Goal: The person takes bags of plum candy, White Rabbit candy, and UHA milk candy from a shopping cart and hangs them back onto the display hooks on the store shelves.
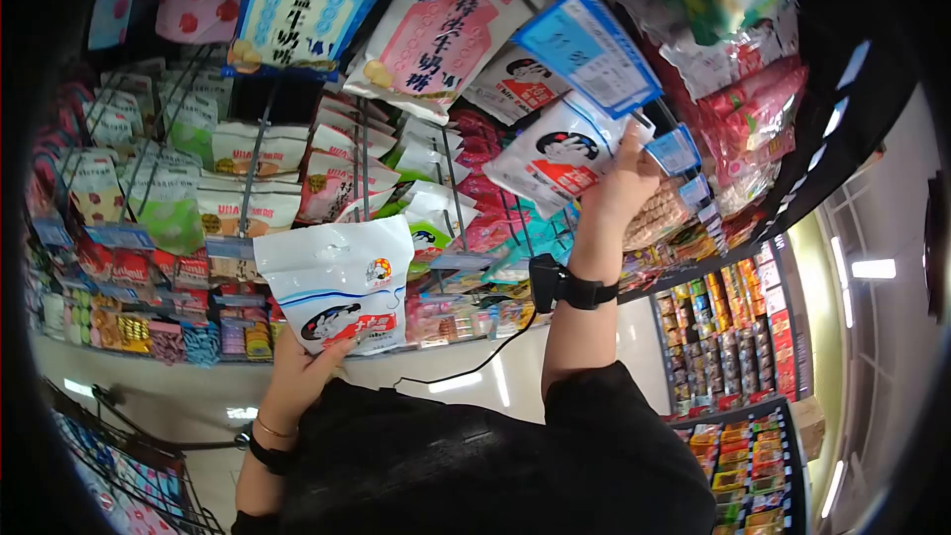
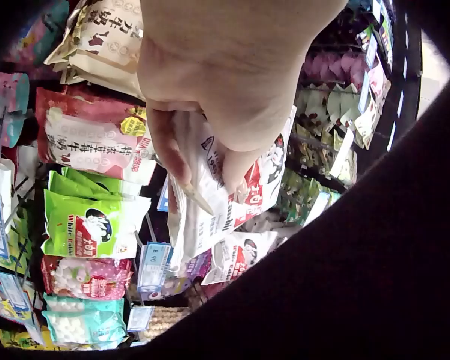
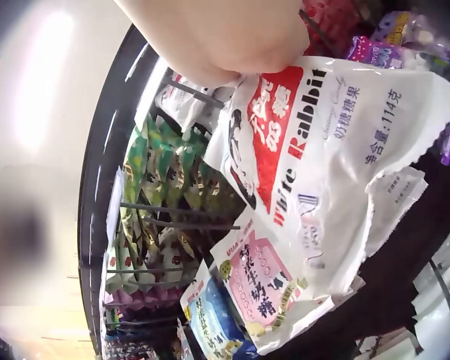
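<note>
Pinching lower white bag (image 1: pixel 342 263) at eight o'clock with left hand (image 1: pixel 305 372), upper white bag (image 1: pixel 543 154) at one o'clock with right hand (image 1: pixel 624 188); probably light, soft, slippery, best gripped by top seal (image 1: pixel 332 234)

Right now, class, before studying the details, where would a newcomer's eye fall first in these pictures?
It would fall on the White Rabbit candy bag held in the left hand, left of centre in the head view. A second White Rabbit bag follows, in the right hand beneath a large blue price tag. The pink-and-white milk candy bag stands out at upper middle.
</note>
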